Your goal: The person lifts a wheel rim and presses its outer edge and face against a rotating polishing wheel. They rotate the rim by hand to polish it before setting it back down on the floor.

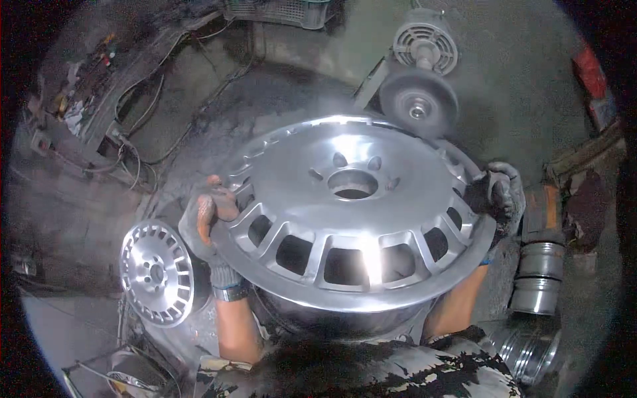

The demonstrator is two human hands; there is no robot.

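Note:
A large silver wheel rim fills the middle of the view, face up and tilted, with a ring of slots around its edge and a round centre hole. My left hand, in a grey glove with orange on the fingers, grips the rim's left edge. On the opposite edge my right hand, gloved in grey with dark patches, is closed around it. At the rim's far edge is a motor-driven buffing wheel, blurred as if spinning, its disc overlapping the rim's border in this view.
The motor stands behind the disc. A second silver wheel rim leans at the lower left. Stacked metal cylinders are on the right. Loose cables run along the left, and a plastic crate sits at the back.

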